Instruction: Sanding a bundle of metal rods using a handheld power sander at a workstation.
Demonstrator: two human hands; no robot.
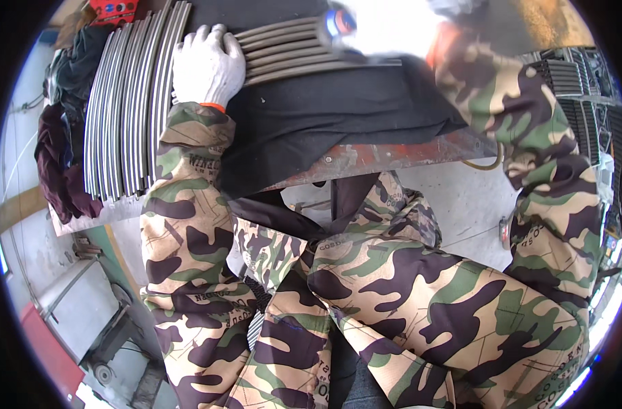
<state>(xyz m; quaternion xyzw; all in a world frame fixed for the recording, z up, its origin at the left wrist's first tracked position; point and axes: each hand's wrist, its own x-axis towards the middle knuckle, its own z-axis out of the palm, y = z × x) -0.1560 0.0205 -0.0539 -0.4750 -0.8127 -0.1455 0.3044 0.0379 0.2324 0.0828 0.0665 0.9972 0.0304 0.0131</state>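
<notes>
My left hand (209,66), in a white knit glove, lies flat across the left ends of several slim grey metal rods (284,49). Its fingers point away from me, slightly apart. These rods run left to right on a black cloth (311,109). Over their right part is my right hand (393,28), also white-gloved and smeared by motion. At its left side it grips a rounded blue object (339,24) with a reddish patch; blur hides its kind. Beside my left hand, more metal rods (123,109) lie side by side, pointing away from me.
The table's worn reddish metal edge (386,154) shows under the cloth. Dark clothes (60,160) are heaped at far left, near a red box (113,10). Racks of dark rods (563,78) stand to the right. A white machine (86,307) is at lower left.
</notes>
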